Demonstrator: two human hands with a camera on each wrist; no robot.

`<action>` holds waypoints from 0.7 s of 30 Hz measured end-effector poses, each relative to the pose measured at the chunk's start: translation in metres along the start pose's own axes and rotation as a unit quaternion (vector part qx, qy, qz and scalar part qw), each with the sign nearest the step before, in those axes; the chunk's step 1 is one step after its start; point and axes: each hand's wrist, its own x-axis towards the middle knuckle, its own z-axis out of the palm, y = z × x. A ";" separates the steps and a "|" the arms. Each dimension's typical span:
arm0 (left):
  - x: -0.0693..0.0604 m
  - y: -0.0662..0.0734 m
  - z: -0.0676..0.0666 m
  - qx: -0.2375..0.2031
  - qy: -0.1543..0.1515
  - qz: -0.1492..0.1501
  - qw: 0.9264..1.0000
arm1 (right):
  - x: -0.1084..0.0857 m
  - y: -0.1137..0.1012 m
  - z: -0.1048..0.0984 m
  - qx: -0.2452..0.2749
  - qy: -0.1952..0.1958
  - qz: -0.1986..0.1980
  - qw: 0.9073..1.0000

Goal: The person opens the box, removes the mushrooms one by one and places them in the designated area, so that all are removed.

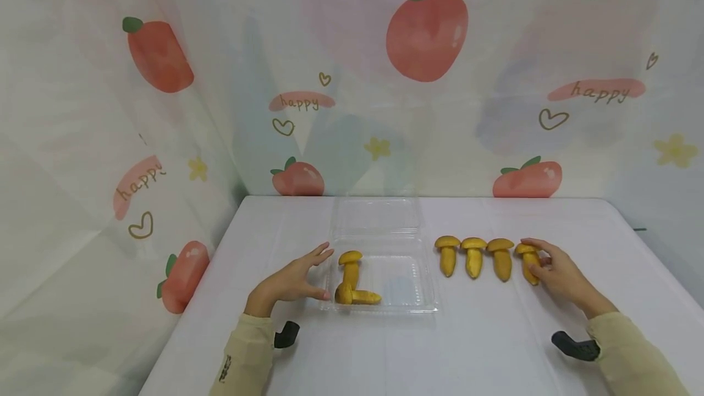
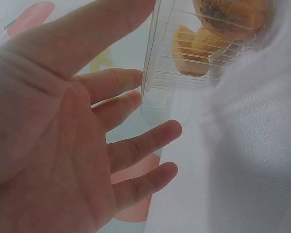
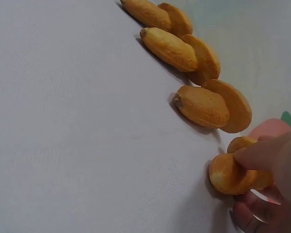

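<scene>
A clear plastic clamshell box (image 1: 398, 280) lies opened on the table, its lid (image 1: 376, 216) folded back. Inside, along its left side, are two yellow-brown mushrooms: one upright in view (image 1: 351, 271), the other lying sideways (image 1: 365, 297) at the front. My left hand (image 1: 288, 277) is at the box's left edge, fingers spread and thumb at the rim; in the left wrist view the palm (image 2: 53, 141) holds nothing. Farther right, my right hand (image 1: 563, 277) pinches the rightmost mushroom (image 3: 228, 175) of a row between thumb and fingers. That mushroom appears to rest on the table.
Three more mushrooms lie in the row left of my right hand: a near one (image 1: 500, 260), a middle one (image 1: 473, 258) and one closest to the box (image 1: 448, 256). A white cloth covers the table (image 1: 467, 341). Behind it hangs a fruit-printed curtain (image 1: 352, 133).
</scene>
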 end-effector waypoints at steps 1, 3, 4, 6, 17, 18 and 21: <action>0.000 0.000 0.000 -0.001 0.000 0.000 1.000 | 0.000 0.000 0.000 0.000 -0.003 0.002 1.000; 0.001 0.000 0.000 -0.001 0.002 -0.001 1.000 | 0.001 0.000 -0.001 -0.002 -0.006 0.003 1.000; 0.001 -0.001 0.000 -0.001 0.002 -0.001 1.000 | 0.001 0.000 -0.001 -0.002 -0.007 0.002 1.000; 0.002 -0.001 0.000 0.001 0.002 -0.003 1.000 | 0.001 0.000 -0.002 -0.005 -0.007 0.001 1.000; 0.002 0.000 0.001 -0.004 0.000 -0.006 1.000 | -0.004 -0.008 -0.010 -0.016 -0.008 0.041 0.999; 0.002 -0.001 0.001 -0.004 0.000 -0.005 1.000 | -0.004 -0.009 -0.012 -0.019 -0.005 0.042 0.999; 0.001 -0.001 0.000 -0.005 0.002 -0.005 1.000 | -0.006 -0.015 -0.016 -0.031 0.010 0.032 0.999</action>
